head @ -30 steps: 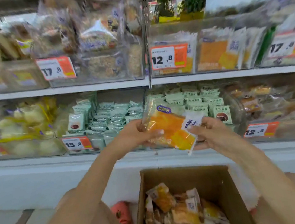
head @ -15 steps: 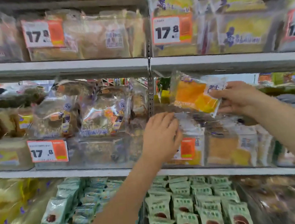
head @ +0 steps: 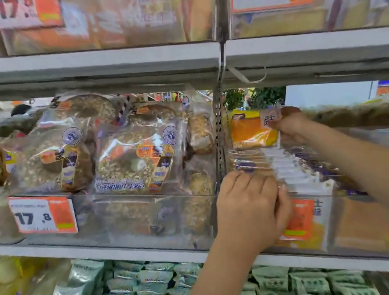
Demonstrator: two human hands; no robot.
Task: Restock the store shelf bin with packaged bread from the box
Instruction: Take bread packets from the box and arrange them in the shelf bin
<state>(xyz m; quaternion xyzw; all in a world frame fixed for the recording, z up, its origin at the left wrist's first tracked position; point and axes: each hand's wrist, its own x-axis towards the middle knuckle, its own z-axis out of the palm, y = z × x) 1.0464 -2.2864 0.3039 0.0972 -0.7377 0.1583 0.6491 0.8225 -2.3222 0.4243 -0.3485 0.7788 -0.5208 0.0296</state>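
Note:
My right hand point(head: 290, 124) pinches the white end of an orange bread pack point(head: 249, 129) and holds it above the row of like packs standing in the clear shelf bin point(head: 358, 228) right of the shelf upright. My left hand point(head: 251, 211) lies against the front left of that bin, its fingers bent onto the tops of the front packs point(head: 285, 168). The box is out of view.
A metal upright point(head: 220, 139) divides the shelf. Left of it a clear bin point(head: 148, 215) holds seeded round loaves point(head: 136, 158) behind a 17.8 price tag point(head: 42, 216). The shelf board above point(head: 298, 48) hangs low over the bin. Green packets point(head: 137, 292) fill the shelf below.
The view has closed in on the middle shelf. My right hand has carried the orange pack lower and deeper, over the bin. My left hand has moved onto the bin's front packs.

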